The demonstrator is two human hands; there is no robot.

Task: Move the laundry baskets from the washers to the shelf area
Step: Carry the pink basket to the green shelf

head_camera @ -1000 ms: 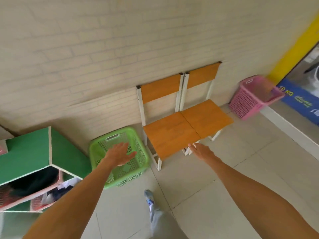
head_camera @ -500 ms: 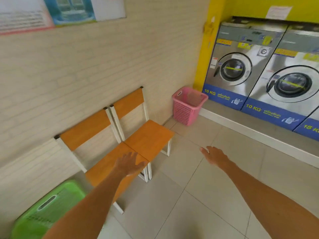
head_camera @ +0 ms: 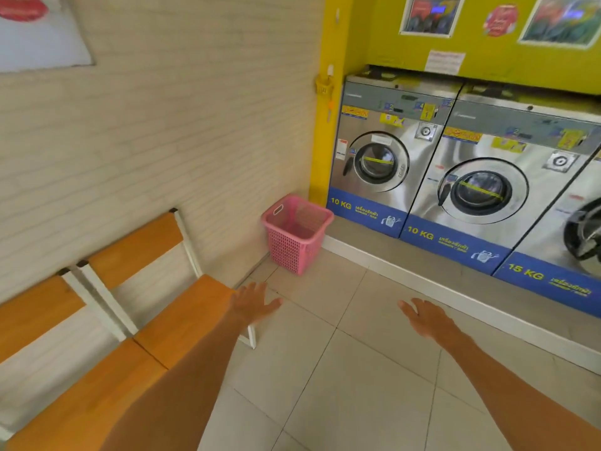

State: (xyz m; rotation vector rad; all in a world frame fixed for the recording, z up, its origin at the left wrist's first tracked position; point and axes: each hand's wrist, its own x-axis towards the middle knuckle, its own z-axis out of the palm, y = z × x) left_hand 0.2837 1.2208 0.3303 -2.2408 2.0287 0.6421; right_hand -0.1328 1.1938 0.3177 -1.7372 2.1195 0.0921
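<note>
Pink basket (head_camera: 296, 234): upright on floor (head_camera: 357, 369), mouth up, taller than wide, in the corner between brick wall (head_camera: 162, 141) and leftmost washer (head_camera: 383, 157); contents hard to make out. Washers: three in a row, third cut off at the right edge. Chairs (head_camera: 156, 320): two, orange, against the wall, partly behind the left arm. Left hand (head_camera: 252, 304): fingers spread, holding nothing. Right hand (head_camera: 426, 319): fingers loosely extended, holding nothing, well short of basket.

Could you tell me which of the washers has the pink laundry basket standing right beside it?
The leftmost washer, marked 10 KG, next to the yellow pillar. The pink basket stands on the floor at its left corner; the other washers sit further right.
</note>
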